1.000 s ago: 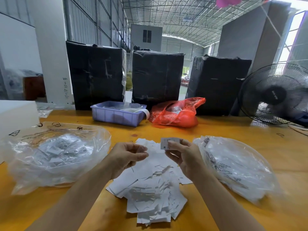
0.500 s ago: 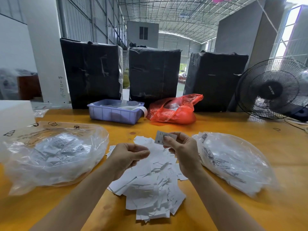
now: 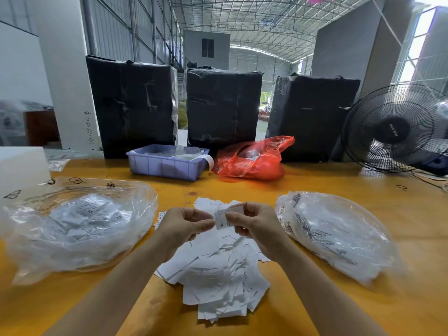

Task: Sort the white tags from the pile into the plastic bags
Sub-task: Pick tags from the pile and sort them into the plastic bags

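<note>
The setting is a large warehouse hall under an arched metal-truss roof [image 3: 242, 18] with corrugated sheet walls [image 3: 135, 30] and daylight coming in at the far end. A white pillar [image 3: 65, 76] rises at the left, and a tall bright window [image 3: 421, 44] stands at the right. An orange wooden table [image 3: 242, 187] fills the foreground. Along its far edge stand three black-wrapped bales [image 3: 223, 105], with a black electric fan [image 3: 395, 129] at the far right corner.
</note>
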The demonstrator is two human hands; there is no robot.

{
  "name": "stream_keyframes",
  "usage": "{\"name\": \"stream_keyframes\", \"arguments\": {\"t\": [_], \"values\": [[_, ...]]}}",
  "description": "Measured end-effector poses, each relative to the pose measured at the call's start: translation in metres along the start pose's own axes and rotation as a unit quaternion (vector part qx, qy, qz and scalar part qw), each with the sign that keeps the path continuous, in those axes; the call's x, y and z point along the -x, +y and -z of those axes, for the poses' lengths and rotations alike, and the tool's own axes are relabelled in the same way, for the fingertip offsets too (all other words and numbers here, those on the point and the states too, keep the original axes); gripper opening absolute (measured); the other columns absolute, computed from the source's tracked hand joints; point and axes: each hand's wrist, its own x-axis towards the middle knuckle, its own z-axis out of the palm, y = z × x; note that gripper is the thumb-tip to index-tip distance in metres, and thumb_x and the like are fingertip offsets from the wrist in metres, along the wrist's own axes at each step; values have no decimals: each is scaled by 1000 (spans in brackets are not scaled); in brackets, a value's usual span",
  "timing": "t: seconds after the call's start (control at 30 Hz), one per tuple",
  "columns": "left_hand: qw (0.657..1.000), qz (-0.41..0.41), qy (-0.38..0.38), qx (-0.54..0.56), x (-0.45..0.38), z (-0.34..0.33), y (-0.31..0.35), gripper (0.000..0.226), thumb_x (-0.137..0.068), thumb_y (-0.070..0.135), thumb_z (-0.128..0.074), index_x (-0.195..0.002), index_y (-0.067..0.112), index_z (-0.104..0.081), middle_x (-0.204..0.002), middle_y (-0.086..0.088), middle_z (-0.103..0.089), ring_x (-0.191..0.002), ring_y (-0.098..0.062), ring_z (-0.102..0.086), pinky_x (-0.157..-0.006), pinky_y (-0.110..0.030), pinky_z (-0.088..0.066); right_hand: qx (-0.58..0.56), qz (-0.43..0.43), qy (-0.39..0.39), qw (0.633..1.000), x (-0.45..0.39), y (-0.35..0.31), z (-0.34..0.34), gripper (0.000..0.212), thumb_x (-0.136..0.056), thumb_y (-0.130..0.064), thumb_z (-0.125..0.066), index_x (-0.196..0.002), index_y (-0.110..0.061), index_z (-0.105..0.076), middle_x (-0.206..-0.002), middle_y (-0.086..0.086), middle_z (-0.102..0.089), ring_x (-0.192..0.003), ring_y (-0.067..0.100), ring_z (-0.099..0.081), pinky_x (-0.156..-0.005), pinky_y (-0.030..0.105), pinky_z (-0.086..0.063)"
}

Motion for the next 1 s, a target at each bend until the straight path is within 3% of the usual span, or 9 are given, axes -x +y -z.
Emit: {"name": "stream_keyframes", "arguments": {"t": [0.2,0.4,0.53,0.6,0.67,0.73,0.8,0.87,1.0], "values": [[999,17,-30,12,1,-5,-2,12,-74,1,-75,-84,5,-69,-60,2,-68,-52,-7,-55,-51,-18,-42,91,-27,-38,995,-1,1,-2,32,-97,-17,-50,-103,12,-61,-79,18,-52,-57,13,-44,-56,26,-34],[995,54,-52,68,6,-19,-5,16,-75,0,-73,-91,0,-68,-65,-7,-68,-51,-10,-62,-47,-16,-48,77,-36,-30,996,3,-1,-15,33,-100,-32,-42,-96,-12,-68,-89,4,-67,-75,13,-60,-58,16,-44],[991,54,-2,119,5,-25,-8,11,-76,3,-73,-87,3,-69,-66,-6,-70,-56,-13,-66,-51,-21,-52,119,-84,-96,985,4,-1,-14,61,-91,-60,-30,-93,-12,-67,-88,5,-63,-84,16,-59,-72,27,-46],[990,53,31,126,4,-26,-10,5,-78,7,-73,-81,6,-70,-66,-6,-70,-61,-18,-64,-52,-23,-49,160,-83,-146,973,6,-2,-13,55,-89,-63,-28,-88,-27,-69,-95,2,-65,-88,17,-58,-76,31,-45],[988,55,58,133,3,-27,-11,6,-79,13,-73,-79,8,-70,-68,-8,-69,-65,-21,-63,-52,-24,-48,139,-73,-157,975,7,-3,-13,44,-94,-55,-35,-93,-28,-70,-99,2,-67,-85,15,-60,-73,30,-46],[985,57,81,142,3,-27,-12,11,-82,21,-72,-78,10,-70,-67,-7,-68,-66,-20,-62,-52,-24,-48,110,-40,-104,988,5,-1,-12,31,-95,-36,-51,-111,-14,-66,-97,5,-65,-76,12,-63,-67,24,-49],[982,61,93,155,3,-27,-11,12,-82,24,-71,-78,14,-70,-69,-7,-68,-68,-20,-62,-53,-24,-47,83,-15,-36,996,3,2,-9,33,-90,-14,-63,-120,-2,-60,-91,6,-64,-67,12,-65,-62,21,-51],[981,68,100,154,4,-26,-11,11,-81,26,-72,-78,16,-68,-70,-6,-66,-69,-18,-60,-53,-24,-45,56,-11,-2,998,3,2,-7,28,-84,-1,-67,-111,3,-63,-79,6,-64,-61,11,-63,-59,19,-50],[987,113,44,106,4,-21,-6,20,-82,27,-72,-92,9,-68,-72,-6,-69,-68,-18,-57,-53,-24,-43,7,-29,47,998,1,1,-6,7,-80,2,-69,-85,-4,-69,-67,6,-65,-56,11,-57,-55,18,-45]]}}
